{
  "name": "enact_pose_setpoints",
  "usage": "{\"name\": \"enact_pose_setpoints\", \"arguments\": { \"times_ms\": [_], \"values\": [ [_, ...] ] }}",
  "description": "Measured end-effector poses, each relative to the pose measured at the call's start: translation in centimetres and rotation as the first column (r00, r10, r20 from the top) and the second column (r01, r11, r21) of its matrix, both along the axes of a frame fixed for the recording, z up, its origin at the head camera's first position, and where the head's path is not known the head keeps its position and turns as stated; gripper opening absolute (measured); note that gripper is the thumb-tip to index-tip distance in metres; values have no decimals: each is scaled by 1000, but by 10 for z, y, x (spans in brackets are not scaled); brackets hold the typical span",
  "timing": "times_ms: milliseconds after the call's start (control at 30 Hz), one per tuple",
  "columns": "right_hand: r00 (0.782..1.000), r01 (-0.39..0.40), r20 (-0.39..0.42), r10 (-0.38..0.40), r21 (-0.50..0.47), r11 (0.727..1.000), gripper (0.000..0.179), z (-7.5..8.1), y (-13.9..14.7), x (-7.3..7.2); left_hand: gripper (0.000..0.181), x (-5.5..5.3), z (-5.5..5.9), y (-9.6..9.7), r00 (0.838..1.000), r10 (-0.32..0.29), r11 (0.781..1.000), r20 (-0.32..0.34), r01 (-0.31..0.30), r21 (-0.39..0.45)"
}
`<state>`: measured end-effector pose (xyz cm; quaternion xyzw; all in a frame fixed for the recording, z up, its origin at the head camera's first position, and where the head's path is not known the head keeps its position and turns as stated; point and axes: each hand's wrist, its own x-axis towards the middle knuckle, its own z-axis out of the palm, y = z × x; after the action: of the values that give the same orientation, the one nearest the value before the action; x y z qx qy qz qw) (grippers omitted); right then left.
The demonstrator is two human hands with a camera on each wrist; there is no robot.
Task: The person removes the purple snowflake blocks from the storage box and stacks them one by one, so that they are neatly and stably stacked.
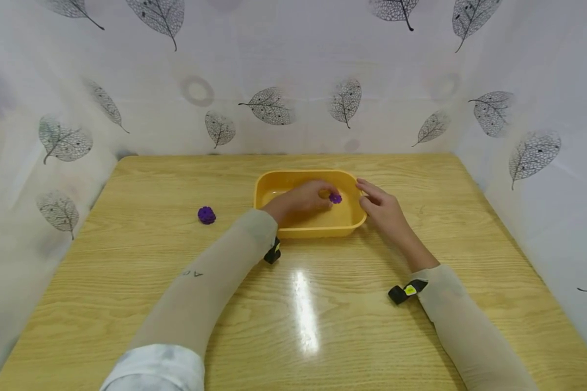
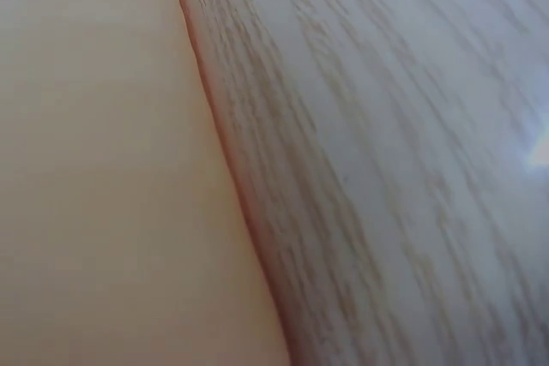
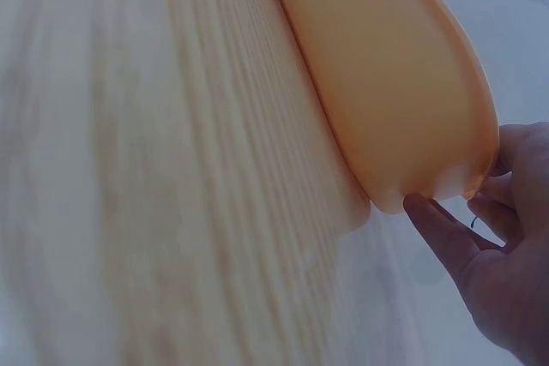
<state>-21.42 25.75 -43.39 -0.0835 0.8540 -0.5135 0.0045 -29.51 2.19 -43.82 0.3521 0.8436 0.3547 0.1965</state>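
Note:
A yellow plastic tub (image 1: 318,232) with rounded corners sits on the wooden table. My left hand (image 1: 305,196) reaches down into it from the left, thumb and forefinger pinching a small purple flower-shaped piece (image 1: 336,199) towards the tub's right side. With my right hand (image 1: 383,210) I hold the tub's right end. In the right wrist view, the thumb of this right hand (image 3: 519,237) is at the rim and its fingers lie against the end of the tub (image 3: 403,83). The left wrist view has only the tub's wall (image 2: 111,169) and tabletop; that hand is hidden there.
Left of the tub, on the wooden table (image 1: 127,260), lies another purple flower-shaped piece or small stack (image 1: 206,215). White curtains (image 1: 298,65) printed with leaves hang behind the table and along both sides. A light reflection streaks the tabletop in front of the tub.

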Motion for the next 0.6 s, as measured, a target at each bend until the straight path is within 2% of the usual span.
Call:
{"name": "enact_pose_setpoints", "arguments": {
  "times_ms": [300, 500, 600],
  "values": [
    [1000, 11, -21, -11, -3, 1000, 44, 3, 0, 4, 43, 1, 1, 5, 1000, -4, 999, -14, 3, -53],
    [1000, 5, -27, -5, -7, 1000, 44, 2, 1, 3, 40, 0, -2, 10, 995, -26, 994, -99, 15, -113],
    [1000, -4, -19, 3, -17, 1000, 45, 2, 0, 3, 35, -1, -2, 10, 993, -27, 992, -115, 13, -128]
  ]
}}
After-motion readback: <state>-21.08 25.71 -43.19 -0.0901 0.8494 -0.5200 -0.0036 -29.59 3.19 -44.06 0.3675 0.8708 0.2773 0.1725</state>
